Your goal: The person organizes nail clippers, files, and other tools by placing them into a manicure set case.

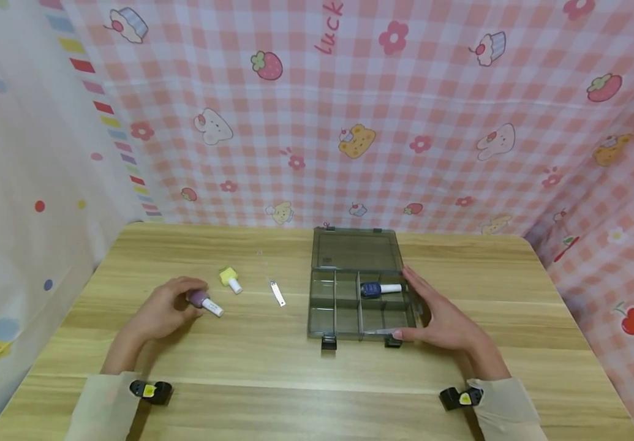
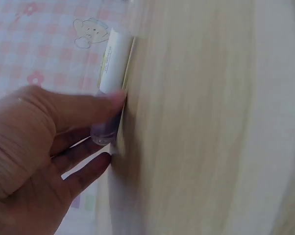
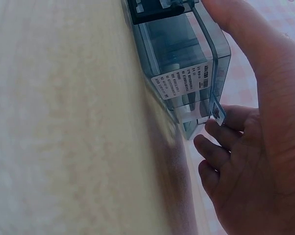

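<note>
Purple bottle in the left hand's grasp, box braced by the right

Head view: Left hand (image 1: pixel 165 311) has thumb and fingers closed about a small purple nail-polish bottle with a white cap (image 1: pixel 198 298), at the left of the pale wood-grain table (image 1: pixel 228 404). Just beyond it, a yellow bottle with a white cap (image 1: pixel 228 277); then a slim silver nail clipper (image 1: pixel 277 294). Right hand (image 1: pixel 446 320) spans the right end of a smoky-grey, clear plastic compartment box (image 1: pixel 347 306), lid open at the back. A dark blue bottle with a white cap (image 1: pixel 371 290) lies in its rear right compartment.

Left wrist view: thumb across the purple glass, fingers behind; white cap juts free. Bottle looks close to the tabletop; cannot tell whether it touches.

Right wrist view: thumb at the box's upper edge, fingers bent near the far corner, gripping it across. White printed label (image 3: pixel 182 81) on the wall.

My reading: picking-up step; next move probably calls for lifting the purple bottle clear, carrying it rightward past the clipper to an unfilled compartment, box kept steady.
</note>
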`<state>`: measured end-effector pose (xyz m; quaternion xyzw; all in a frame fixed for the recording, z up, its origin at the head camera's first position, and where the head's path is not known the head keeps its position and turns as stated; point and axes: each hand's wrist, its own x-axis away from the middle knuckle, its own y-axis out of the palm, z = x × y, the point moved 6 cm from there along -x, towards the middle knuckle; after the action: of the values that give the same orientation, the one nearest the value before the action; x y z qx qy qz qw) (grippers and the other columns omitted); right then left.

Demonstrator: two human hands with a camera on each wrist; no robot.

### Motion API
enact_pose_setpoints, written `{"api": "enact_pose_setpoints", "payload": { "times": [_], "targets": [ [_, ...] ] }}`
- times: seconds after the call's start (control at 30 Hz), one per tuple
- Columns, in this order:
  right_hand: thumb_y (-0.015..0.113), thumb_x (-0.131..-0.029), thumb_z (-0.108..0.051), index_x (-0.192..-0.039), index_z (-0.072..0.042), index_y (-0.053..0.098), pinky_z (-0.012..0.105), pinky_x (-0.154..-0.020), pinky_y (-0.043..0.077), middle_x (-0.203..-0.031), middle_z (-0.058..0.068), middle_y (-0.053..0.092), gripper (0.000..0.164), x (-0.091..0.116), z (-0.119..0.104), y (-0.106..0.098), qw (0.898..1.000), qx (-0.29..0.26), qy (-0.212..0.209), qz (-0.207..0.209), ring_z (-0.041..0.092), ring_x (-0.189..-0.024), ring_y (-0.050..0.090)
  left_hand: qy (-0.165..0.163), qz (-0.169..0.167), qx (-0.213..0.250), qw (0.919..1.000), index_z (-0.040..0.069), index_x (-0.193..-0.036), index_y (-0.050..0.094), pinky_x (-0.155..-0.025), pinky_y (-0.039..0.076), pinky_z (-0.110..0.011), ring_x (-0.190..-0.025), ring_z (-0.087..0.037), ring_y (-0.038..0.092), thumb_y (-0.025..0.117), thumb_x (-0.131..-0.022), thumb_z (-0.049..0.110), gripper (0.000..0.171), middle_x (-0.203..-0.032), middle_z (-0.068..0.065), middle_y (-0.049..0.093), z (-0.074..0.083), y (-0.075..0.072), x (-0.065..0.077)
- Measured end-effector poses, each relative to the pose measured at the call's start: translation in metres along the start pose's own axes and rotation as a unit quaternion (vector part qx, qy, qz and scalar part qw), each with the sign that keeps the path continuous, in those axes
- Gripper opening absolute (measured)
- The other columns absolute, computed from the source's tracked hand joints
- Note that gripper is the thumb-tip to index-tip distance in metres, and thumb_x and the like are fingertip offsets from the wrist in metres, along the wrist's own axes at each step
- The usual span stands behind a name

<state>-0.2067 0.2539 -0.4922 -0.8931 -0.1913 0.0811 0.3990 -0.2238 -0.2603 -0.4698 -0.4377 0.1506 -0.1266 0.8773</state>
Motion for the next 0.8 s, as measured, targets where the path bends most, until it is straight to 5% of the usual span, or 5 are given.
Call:
{"api": "enact_pose_setpoints", "payload": {
  "times": [0.3,0.8],
  "targets": [
    [0.086,-0.075,-0.058,-0.166,-0.025,0.007,0.071,-0.119,0.023,-0.175,0.004,0.006,0.126,-0.001,0.001,0.002,1.0,-0.005,-0.002,-0.003,0.042,-0.158,0.014,-0.02,0.005,-0.001,0.9998,0.003,-0.107,0.074,-0.072,0.052,-0.024,-0.086,-0.018,0.061,0.085,-0.081,0.002,0.028,-0.104,-0.009,0.07,0.003,0.003,-0.001],
    [0.086,-0.074,-0.059,-0.166,-0.026,0.007,0.071,-0.119,0.024,-0.175,0.004,0.006,0.127,-0.001,0.0,0.0,1.0,-0.007,0.002,-0.005,0.042,-0.158,0.014,0.002,0.022,-0.006,0.9997,0.001,-0.107,0.073,-0.077,0.06,-0.03,-0.089,-0.019,0.066,0.085,-0.081,0.003,0.029,-0.1,-0.008,0.069,0.02,0.008,-0.011]
  ]
}}
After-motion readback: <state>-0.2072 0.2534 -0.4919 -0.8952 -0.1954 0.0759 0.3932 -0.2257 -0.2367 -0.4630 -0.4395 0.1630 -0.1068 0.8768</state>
